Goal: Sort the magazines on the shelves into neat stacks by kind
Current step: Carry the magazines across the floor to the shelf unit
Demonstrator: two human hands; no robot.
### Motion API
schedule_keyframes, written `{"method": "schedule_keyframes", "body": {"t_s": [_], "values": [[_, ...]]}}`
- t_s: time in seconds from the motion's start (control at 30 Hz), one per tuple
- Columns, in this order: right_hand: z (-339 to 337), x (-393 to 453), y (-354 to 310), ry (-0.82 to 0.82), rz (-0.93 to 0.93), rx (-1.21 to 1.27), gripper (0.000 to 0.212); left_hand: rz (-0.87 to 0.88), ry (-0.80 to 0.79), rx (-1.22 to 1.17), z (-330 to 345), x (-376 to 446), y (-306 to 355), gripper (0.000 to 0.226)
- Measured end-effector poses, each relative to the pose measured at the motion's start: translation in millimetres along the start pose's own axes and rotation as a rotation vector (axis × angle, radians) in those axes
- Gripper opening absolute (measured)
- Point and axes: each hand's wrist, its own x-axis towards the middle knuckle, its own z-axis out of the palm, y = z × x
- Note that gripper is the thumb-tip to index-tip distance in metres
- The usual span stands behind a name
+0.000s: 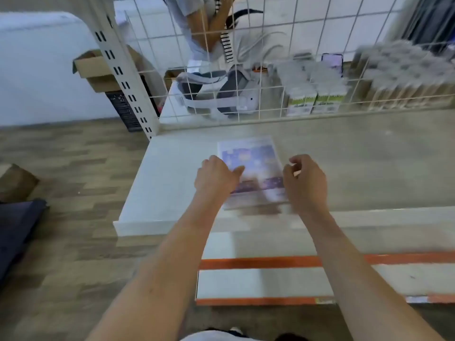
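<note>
You're standing at a pale shelf (pixel 357 163) w/ a white wire-mesh back panel (pixel 270 57); a lower shelf w/ orange edge strips (pixel 258 263) shows beneath it, and wood-pattern floor (pixel 73 180) runs off to your left. A slotted white upright (pixel 123 77) holds the shelf's left rear corner. Behind it sit an open cardboard box (pixel 96 67) on a dark crate (pixel 125 112).

Beyond the mesh: blurred stacks of boxed goods at far right (pixel 406 77), two small green-and-white cartons (pixel 314 99) just left of them, and a grey-white headset w/ strap (pixel 221 97) on a white surface. Another person in light clothing (pixel 197 25) is partly visible behind the panel.

The magazine (pixel 256 153) lies flat on the shelf, roughly centre-left, blue-purple cover up, near edge close to the shelf front; it's blurred, so no title readable.

Your left hand (pixel 216 175) sits at the mag's left edge, thumb over the cover, fingers curled down out of sight – looks like it's pinching that edge. Your right hand (pixel 305 178) is at the mag's right edge, fingers curled loosely inward; can't tell whether it grasps the mag or just hovers beside it.
</note>
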Motion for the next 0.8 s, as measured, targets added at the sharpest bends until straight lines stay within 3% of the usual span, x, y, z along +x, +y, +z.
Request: {"method": "schedule_keyframes", "body": {"t_s": [0.07,0.23,0.4,0.5,0.63,0.8], "values": [[0.3,11.1,2.0,-0.050,0.074,-0.072,0.028,-0.054,-0.135,0.150,-1.5,6.1,2.4,0.068],[1.0,33.7,6.9,-0.152,0.166,-0.157,0.031,-0.127,-0.348,0.275,-3.7,21.3,15.6,0.054],[-0.7,46.3,5.2,-0.260,0.138,-0.198,0.033,-0.242,-0.368,0.261,-7.3,19.2,14.1,0.059],[-5.9,51.6,3.4,-0.327,0.088,-0.240,0.034,-0.269,-0.317,0.150,-4.2,12.3,18.5,0.055],[-11.9,55.9,1.9,-0.363,0.039,-0.257,0.036,-0.192,-0.086,-0.106,4.9,3.7,24.5,0.061],[-11.5,52.5,-8.5,-0.379,-0.044,-0.267,0.034,-0.131,0.065,-0.301,-4.9,-21.6,35.4,0.034]]}}
